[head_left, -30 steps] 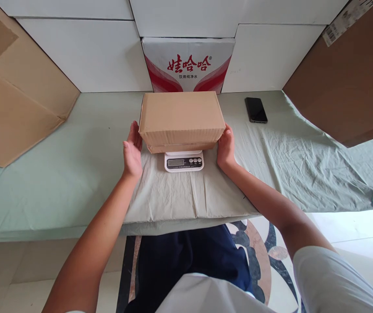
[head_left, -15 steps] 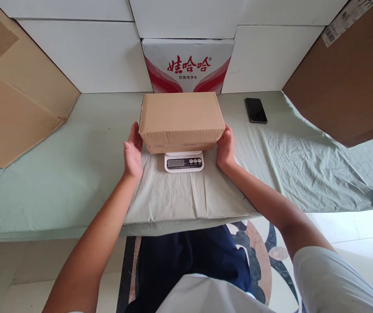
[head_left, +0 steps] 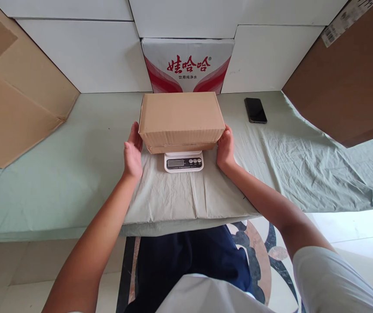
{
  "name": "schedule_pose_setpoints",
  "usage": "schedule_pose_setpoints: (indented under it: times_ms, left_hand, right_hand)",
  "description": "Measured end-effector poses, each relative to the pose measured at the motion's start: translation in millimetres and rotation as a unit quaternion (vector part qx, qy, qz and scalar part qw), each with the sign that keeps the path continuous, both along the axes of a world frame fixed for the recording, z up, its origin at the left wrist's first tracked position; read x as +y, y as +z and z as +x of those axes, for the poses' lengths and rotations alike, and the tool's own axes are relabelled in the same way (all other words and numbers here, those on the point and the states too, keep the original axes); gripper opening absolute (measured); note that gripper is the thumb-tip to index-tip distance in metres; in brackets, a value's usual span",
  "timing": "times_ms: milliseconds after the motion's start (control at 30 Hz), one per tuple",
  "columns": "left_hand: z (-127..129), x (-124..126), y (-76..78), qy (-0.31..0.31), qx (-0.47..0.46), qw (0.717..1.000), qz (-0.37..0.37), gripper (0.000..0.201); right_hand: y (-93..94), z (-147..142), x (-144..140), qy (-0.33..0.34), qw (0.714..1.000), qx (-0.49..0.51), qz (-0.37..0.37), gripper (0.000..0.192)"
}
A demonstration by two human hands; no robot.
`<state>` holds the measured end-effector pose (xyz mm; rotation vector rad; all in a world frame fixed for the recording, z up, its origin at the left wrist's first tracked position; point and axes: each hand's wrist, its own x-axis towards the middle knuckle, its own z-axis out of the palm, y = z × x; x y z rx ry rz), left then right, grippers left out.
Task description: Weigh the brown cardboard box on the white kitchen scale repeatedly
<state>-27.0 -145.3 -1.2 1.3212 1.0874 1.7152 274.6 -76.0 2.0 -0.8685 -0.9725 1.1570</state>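
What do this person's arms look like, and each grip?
The right arm has a plain white short sleeve; a pale sliver of cloth shows by the left arm. The left grip and right grip show no gloves or rings.

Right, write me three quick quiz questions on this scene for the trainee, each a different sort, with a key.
1. True or false: the scale juts out from under the near side of the box.
2. Which thing lies flat on the cloth, to the right of the box? A) a mug; B) a phone; C) a pair of scissors.
3. Fill in the blank: at each side of the box there is a ____.

Key:
1. True.
2. B.
3. Hand: the left hand at one side, the right hand at the other.
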Motion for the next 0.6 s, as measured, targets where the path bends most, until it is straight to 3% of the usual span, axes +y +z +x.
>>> schedule_pose_setpoints:
  times_ms: [600]
  left_hand:
    - [0.4, 0.4, -3.1, -0.011, -0.018, 1.000, 0.019, 0.073]
  right_hand:
    - [-2.1, 0.1, 0.9, 0.003, 1.000, -0.007, 0.010, 0.050]
